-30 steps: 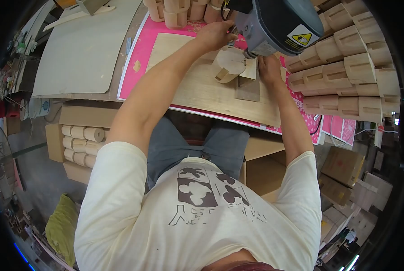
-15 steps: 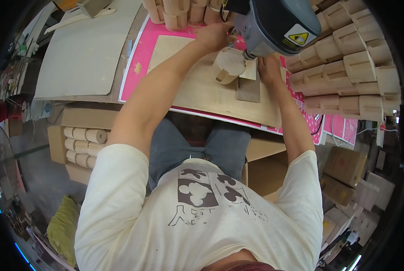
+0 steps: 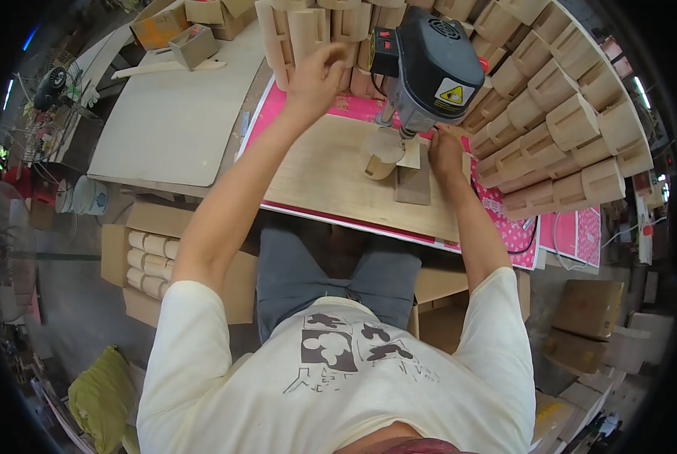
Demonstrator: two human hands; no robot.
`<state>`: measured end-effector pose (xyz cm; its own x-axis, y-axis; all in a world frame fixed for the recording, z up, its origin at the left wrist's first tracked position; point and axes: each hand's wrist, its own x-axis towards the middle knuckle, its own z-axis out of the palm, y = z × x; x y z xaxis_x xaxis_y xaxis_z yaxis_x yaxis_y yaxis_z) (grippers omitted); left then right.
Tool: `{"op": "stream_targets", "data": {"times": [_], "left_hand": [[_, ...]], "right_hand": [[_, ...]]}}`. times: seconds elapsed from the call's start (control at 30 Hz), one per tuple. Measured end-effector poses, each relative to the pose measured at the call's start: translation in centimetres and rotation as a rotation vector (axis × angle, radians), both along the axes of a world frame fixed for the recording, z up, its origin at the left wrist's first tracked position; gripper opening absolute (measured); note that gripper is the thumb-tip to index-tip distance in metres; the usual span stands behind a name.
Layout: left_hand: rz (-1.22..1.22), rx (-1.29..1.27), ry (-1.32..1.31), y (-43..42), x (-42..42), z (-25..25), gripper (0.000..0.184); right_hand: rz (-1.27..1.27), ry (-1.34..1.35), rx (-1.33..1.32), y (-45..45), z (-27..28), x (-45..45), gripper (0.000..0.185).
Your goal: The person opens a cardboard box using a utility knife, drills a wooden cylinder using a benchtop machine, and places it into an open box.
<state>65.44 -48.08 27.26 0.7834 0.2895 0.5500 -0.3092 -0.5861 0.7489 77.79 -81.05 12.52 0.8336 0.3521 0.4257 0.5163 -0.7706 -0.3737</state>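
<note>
A drill press with a dark grey head [image 3: 440, 68] stands over a pale wooden board [image 3: 315, 159]. Beneath its chuck [image 3: 406, 132] sits a short round wooden block [image 3: 384, 149] with a notch in its side. My left hand [image 3: 315, 82] is raised left of the press's switch box [image 3: 384, 51], in front of stacked wooden pieces. Its fingers are loosely bent and apart, with nothing visible in them. My right hand [image 3: 448, 155] is low at the press's right side, fingers curled round something the head partly hides. A flat brown plate [image 3: 413, 181] lies beside the block.
Notched wooden cylinders [image 3: 558, 125] are piled high on the right, and more wooden pieces [image 3: 308, 38] stand behind my left hand. A grey sheet [image 3: 175, 113] covers the left table. Below it, a cardboard box [image 3: 115, 253] holds wooden cylinders. Pink sheeting [image 3: 353, 106] underlies the board.
My left hand has left the spot beside the press column and moved left, towards the stacked pieces. My right hand stays by the press. The view has shifted, showing more of the press head.
</note>
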Motion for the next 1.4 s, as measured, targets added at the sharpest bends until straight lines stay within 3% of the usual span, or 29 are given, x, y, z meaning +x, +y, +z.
{"op": "stream_targets", "data": {"times": [0.07, 0.13, 0.23, 0.33, 0.47, 0.67, 0.8, 0.9, 0.97, 1.07, 1.23, 1.3, 1.4], "left_hand": [[-0.023, 0.14, -0.121, -0.5, -1.2, 4.2, 0.043], [-0.051, 0.363, -0.201, -1.6, -2.2, 7.8, 0.044], [-0.131, 0.53, -0.144, -2.2, -1.6, 8.4, 0.045], [-0.171, 0.557, -0.157, -2.0, -1.0, 8.6, 0.053], [-0.215, 0.537, -0.121, -2.6, -1.5, 10.0, 0.046], [-0.212, 0.626, -0.068, -2.7, -1.7, 10.9, 0.048], [-0.168, 0.532, -0.186, -2.5, -3.2, 8.5, 0.058], [-0.128, 0.092, 0.016, -2.1, -5.8, 1.1, 0.074], [-0.141, 0.111, 0.171, -3.5, -8.9, -4.0, 0.095], [-0.224, -0.043, 0.397, -6.7, -10.5, -9.7, 0.107], [-0.27, -0.193, 0.351, -10.1, -9.3, -9.6, 0.107], [-0.252, -0.225, 0.354, -10.4, -8.9, -9.3, 0.105], [-0.192, -0.164, 0.339, -10.3, -8.7, -9.6, 0.1]], "right_hand": [[-0.115, -0.093, 0.1, 0.1, -0.8, 0.5, 0.027], [-0.046, -0.081, 0.151, -0.4, 0.5, -0.3, 0.027], [0.019, -0.064, 0.171, -1.6, 2.5, -2.9, 0.026], [0.033, -0.039, 0.232, -3.5, 4.2, -5.6, 0.027], [0.001, 0.054, 0.357, -6.8, 5.3, -9.8, 0.028], [-0.071, 0.226, 0.266, -9.4, 4.2, -13.2, 0.025], [-0.03, 0.224, 0.357, -10.8, 1.6, -15.3, 0.022], [-0.042, 0.215, 0.452, -10.5, 2.2, -15.5, 0.024], [-0.053, 0.206, 0.453, -10.8, 2.0, -16.0, 0.026], [-0.025, 0.298, 0.432, -9.9, 4.9, -15.4, 0.032], [0.099, 0.451, 0.937, -4.0, 12.8, -10.6, 0.044], [0.121, 0.531, 0.985, -2.0, 16.7, -7.8, 0.045], [0.235, 0.42, 1.035, 1.0, 21.3, -4.8, 0.043]]}}
